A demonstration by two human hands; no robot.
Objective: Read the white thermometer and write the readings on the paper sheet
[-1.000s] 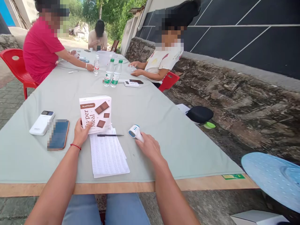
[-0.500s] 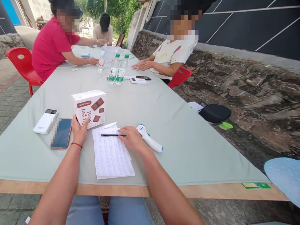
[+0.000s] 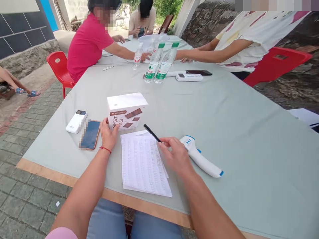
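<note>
1. The place is outdoors, in bright daylight.
2. The surface [image 3: 249, 149] is long, with a grey-green cloth and a wooden edge [image 3: 47, 172].
3. One red chair [image 3: 55, 66] stands at the left, a second red seat [image 3: 274, 68] at the right.
4. Grey paving [image 3: 27, 186] covers the ground at left.
5. Behind are a dark lined wall [image 3: 15, 30], a rough stone wall [image 3: 199, 26] and green plants [image 3: 168, 8].
</note>
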